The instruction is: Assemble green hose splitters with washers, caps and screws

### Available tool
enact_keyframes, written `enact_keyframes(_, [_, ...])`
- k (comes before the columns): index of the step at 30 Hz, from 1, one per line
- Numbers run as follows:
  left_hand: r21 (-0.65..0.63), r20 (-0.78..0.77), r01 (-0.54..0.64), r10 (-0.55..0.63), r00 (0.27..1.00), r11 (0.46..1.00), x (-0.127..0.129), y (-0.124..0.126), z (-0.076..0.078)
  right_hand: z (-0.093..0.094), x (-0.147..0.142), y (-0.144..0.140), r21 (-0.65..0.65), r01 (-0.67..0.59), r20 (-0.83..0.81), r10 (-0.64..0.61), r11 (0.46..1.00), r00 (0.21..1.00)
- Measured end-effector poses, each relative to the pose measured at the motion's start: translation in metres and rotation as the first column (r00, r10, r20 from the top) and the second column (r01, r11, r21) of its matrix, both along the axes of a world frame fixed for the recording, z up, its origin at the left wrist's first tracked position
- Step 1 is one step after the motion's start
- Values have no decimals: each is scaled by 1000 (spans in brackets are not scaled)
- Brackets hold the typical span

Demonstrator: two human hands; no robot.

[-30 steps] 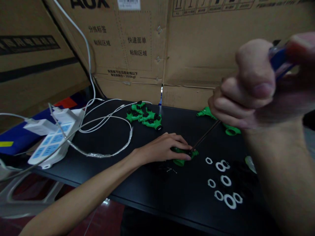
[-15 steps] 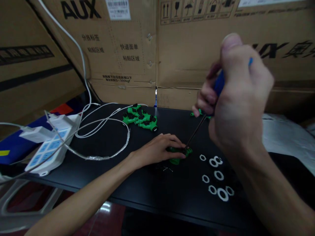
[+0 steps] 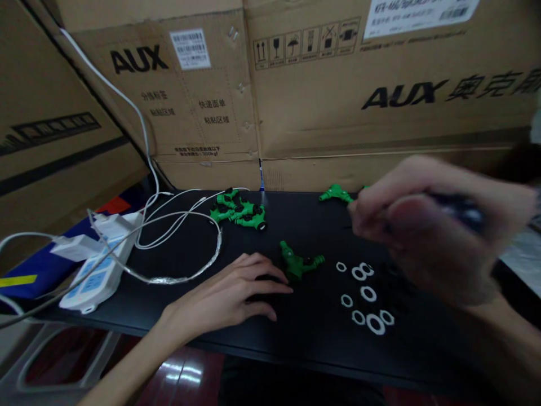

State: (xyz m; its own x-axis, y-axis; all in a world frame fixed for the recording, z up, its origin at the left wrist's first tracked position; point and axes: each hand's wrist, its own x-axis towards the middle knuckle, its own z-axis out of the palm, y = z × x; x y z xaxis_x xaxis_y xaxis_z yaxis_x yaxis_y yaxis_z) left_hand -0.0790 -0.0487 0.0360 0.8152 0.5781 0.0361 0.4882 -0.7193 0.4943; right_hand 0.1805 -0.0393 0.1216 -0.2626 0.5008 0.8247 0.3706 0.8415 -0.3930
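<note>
A green Y-shaped hose connector lies on the black table in front of me. Beside its left end rests my left hand, fingers spread and holding nothing; a fingertip is close to the connector, and I cannot tell whether it touches. My right hand, blurred by motion, is raised at the right and wrapped around a screwdriver. Only the dark butt of the handle shows; the shaft is hidden. Between the hands lie several white washers and ring nuts.
A pile of green connectors with black parts sits at the back. Another green connector lies farther right, near the boxes. White cables loop from a power strip at the left. Cardboard boxes wall off the back.
The screwdriver has come off the connector as my right hand moved right and down. My left hand has let go of the connector and shifted left. The camera view has tilted up slightly.
</note>
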Motion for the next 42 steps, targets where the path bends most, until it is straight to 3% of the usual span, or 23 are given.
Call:
enact_keyframes(4, [124,-138,76,-59,989,989,-1,-8,-6,-37,4,0,164,-36,151,11,986,989])
enact_keyframes(8, [189,-167,93,-61,984,977,3,-4,-10,-53,6,8,189,-5,163,-26,982,986])
enact_keyframes(12, [175,-114,77,-58,992,982,7,-6,-6,-56,9,11,158,31,169,-58,987,984])
enact_keyframes(15, [106,47,-54,49,998,993,10,-3,-5,-59,10,9,146,50,174,-75,988,982])
enact_keyframes(19, [-45,339,-236,236,911,971,16,22,-11,-62,11,8,146,70,177,-96,987,980])
enact_keyframes(22, [-136,447,-248,283,849,959,21,49,-17,-64,11,10,156,73,189,-102,985,977])
enact_keyframes(27, [-246,495,-208,307,813,947,31,70,-27,-66,11,12,138,69,228,-100,988,968])
enact_keyframes(32, [-203,461,-244,313,830,948,37,55,-33,-68,9,12,141,63,234,-95,988,968])
enact_keyframes(37, [-239,442,-204,294,848,949,36,49,-36,-70,9,11,135,33,257,-67,990,964])
enact_keyframes(42, [-88,474,-168,189,860,982,35,54,-41,-71,6,10,141,-7,309,-37,990,950])
